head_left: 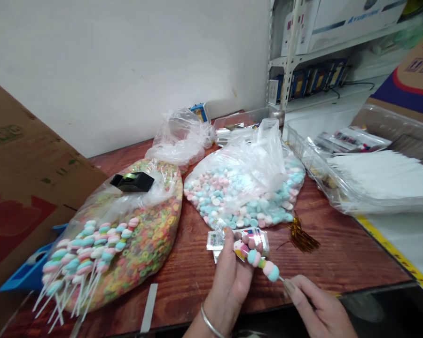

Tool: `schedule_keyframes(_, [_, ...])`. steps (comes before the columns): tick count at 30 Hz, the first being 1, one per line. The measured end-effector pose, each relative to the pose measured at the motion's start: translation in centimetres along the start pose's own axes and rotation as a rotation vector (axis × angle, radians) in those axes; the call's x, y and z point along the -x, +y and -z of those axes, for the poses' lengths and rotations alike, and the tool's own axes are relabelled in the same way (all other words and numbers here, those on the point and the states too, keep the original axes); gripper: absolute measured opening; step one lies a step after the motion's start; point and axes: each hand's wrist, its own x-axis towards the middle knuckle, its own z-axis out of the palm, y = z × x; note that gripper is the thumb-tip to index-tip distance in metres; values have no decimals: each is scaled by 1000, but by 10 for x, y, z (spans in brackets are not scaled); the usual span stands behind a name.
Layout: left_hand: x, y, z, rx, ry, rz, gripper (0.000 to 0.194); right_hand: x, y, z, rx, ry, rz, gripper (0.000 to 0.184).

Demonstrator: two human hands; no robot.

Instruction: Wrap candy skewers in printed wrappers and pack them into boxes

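My right hand [315, 305] pinches the white stick of a marshmallow skewer [268, 271], threaded with pink and blue marshmallows and a green-yellow ring. The skewer's far end meets a small printed plastic bag [240, 249] in my left hand [232, 274]. How far the tip is inside the bag I cannot tell. Beneath that hand lie more silvery printed bags [215, 240] on the table. Finished-looking skewers [88, 253] are piled at the left on a large bag of coloured cereal rings [155, 234]. Behind my hands lies a big clear bag of marshmallows [246, 188].
A black tape dispenser [134, 181] rests on the cereal bag, and a blue one [30, 267] stands farther left. Gold twist ties [301, 237] lie right of the marshmallows. A clear plastic tray [341, 204] holds white paper and packets. A cardboard box [31, 178] flanks the left side.
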Motion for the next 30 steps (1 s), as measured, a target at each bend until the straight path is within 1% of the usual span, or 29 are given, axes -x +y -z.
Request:
schedule_keyframes(1, [0, 0, 0, -3, -14, 6, 32, -1, -1, 1, -75, -26, -65, 36])
schedule_keyframes(4, [-1, 0, 0, -11, -40, 30, 36, -3, 0, 2, -247, -130, -176, 41])
schedule_keyframes(6, [-2, -2, 0, -10, -37, 44, 37, -3, 3, 1, -256, -175, -184, 42])
schedule_keyframes(7, [-2, -3, 0, -9, -28, 42, 37, -2, 6, 1, -208, -170, -147, 41])
schedule_keyframes(8, [-2, -5, 0, -7, -13, 32, 37, -2, 8, 0, -128, -138, -75, 38])
schedule_keyframes(9, [-2, -6, 0, -5, 8, 21, 37, -2, 10, -1, -21, -78, 28, 34])
schedule_keyframes(12, [-1, -10, -1, -8, 79, -1, 39, -3, 13, -4, 343, 99, 403, 20])
schedule_keyframes(14, [-1, -10, -2, -15, 103, -2, 40, -5, 13, -5, 518, 157, 611, 14])
schedule_keyframes(16, [0, -8, -4, -17, 118, 2, 42, -6, 12, -6, 599, 177, 727, 11])
schedule_keyframes(18, [0, -5, -5, -17, 137, 12, 44, -7, 13, -7, 616, 185, 756, 14])
schedule_keyframes(20, [-1, -3, -6, -18, 143, 29, 46, -6, 14, -8, 573, 181, 703, 12])
schedule_keyframes(21, [-1, -3, -6, -19, 136, 33, 47, -6, 14, -8, 516, 170, 634, 12])
schedule_keyframes(22, [-1, -4, -5, -21, 120, 36, 47, -5, 14, -8, 435, 149, 533, 13])
schedule_keyframes(25, [-2, -6, -2, -34, 59, 31, 47, -3, 11, -4, 142, 52, 131, 26])
schedule_keyframes(26, [-2, -6, -2, -32, 43, 39, 46, -3, 9, -1, 54, 12, 24, 30])
schedule_keyframes(28, [-2, -5, -1, -12, 11, 81, 45, -5, 5, 3, -99, -62, -98, 37])
schedule_keyframes(30, [-1, -2, -2, 5, -16, 133, 45, -8, 4, 6, -236, -134, -148, 40])
